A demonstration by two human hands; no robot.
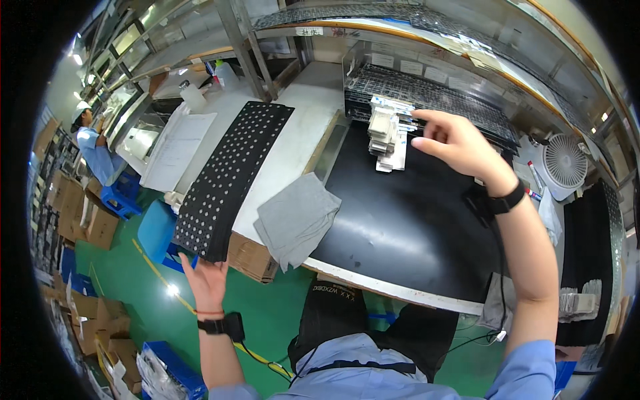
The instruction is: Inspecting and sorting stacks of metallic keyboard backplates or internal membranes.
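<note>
A long black panel with rows of pale round dots (230,180) lies on the white bench at left, its near end past the bench's front. At that near end is my left hand (207,285), thumb spread aside; the panel hides most of its fingers. Over the black mat (407,213), my right hand (459,143) reaches in from the right, thumb and forefinger apart with nothing visible between them. Its forefinger tip is close to a stack of small pale flat pieces (383,133); I cannot tell whether it touches.
A grey cloth (297,220) overlaps the mat's left edge. Behind the stack stands a clear-walled tray of black grid sheets (427,93). A white fan (565,160) is at right. Papers (179,150) and a blue stool (155,230) are left; a person (97,150) sits farther off.
</note>
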